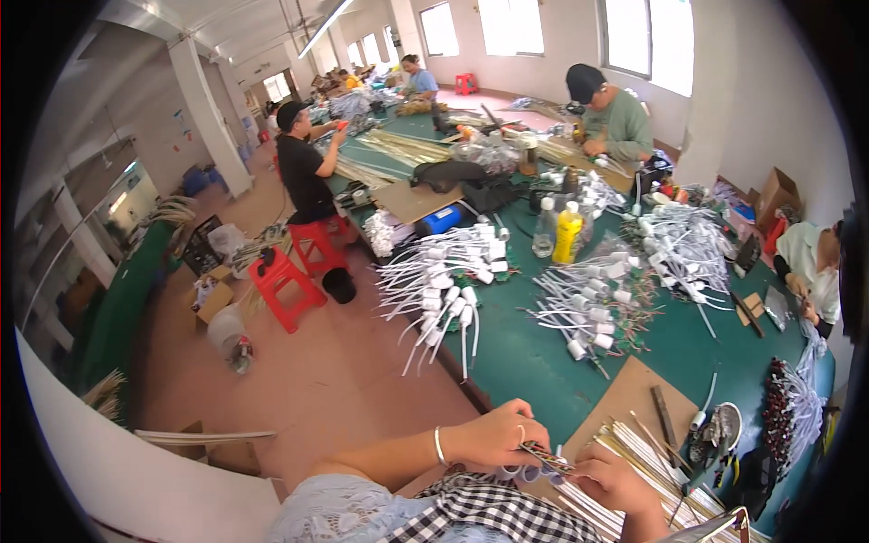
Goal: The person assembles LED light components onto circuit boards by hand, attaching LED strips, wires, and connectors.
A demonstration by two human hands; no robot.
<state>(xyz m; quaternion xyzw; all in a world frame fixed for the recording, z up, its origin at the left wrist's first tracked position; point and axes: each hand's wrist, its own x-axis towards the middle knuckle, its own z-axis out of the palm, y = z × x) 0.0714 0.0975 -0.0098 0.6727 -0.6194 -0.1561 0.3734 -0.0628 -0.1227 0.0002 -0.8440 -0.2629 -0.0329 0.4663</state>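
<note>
My left hand, with a ring and a thin bracelet on the wrist, pinches the end of a thin striped rod at the front edge of the green table. My right hand grips the same rod from the other side, fingers curled. Several white cylindrical sockets lie just under both hands. A bundle of pale yellow rods lies on a sheet of brown cardboard to the right of my right hand.
Heaps of white sockets with white leads and wired ones cover the table's middle, by a yellow bottle. Pliers and a dark bundle lie right. Other people work at the far side. Red stools stand left.
</note>
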